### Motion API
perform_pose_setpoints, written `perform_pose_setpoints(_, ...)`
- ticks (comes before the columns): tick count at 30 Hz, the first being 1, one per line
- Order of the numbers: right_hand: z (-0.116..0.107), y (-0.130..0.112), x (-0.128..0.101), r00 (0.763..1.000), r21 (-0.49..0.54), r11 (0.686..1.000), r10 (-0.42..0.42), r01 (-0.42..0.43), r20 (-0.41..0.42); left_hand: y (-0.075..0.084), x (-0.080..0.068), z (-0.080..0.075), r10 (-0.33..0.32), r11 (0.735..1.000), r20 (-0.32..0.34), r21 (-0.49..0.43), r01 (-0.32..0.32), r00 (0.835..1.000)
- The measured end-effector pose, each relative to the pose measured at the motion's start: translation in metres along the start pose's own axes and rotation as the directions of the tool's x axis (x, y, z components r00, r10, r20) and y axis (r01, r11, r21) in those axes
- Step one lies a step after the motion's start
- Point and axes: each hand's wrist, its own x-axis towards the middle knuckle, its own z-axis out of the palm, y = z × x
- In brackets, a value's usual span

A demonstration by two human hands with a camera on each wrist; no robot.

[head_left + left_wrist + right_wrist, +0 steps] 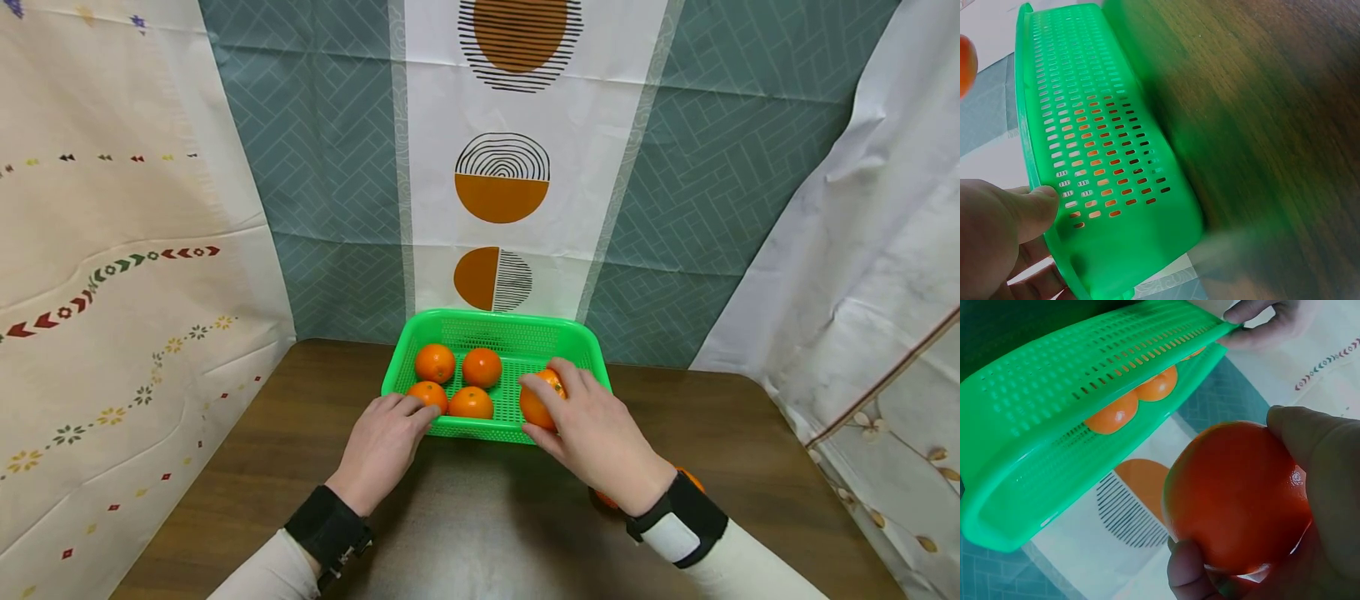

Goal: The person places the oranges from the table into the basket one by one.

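Note:
A green perforated basket [491, 316] stands at the back middle of the wooden table, with several oranges [435, 362] in its left half. My left hand [408, 411] grips the basket's near-left rim; the left wrist view shows the thumb [1035, 203] pressed on the basket's green wall [1104, 156]. My right hand [546, 400] holds one orange [538, 408] over the basket's near-right rim. In the right wrist view that orange [1235, 494] fills the fingers, the basket [1072, 381] is close behind it, and the left hand [1266, 322] shows at the rim.
Another orange [603, 500] lies on the table [225, 467], mostly hidden under my right wrist. Patterned cloths hang behind and on both sides. Bare dark wood [1272, 125] stretches left and right of the basket.

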Motion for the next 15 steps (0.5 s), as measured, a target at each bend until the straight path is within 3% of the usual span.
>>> perform_pose_setpoints(15,0.016,0.019,0.019,0.998,0.011,0.998,0.057,-0.058,0.04,-0.001,0.0,0.001,0.009,1.0,-0.019,-0.007,-0.009,1.0)
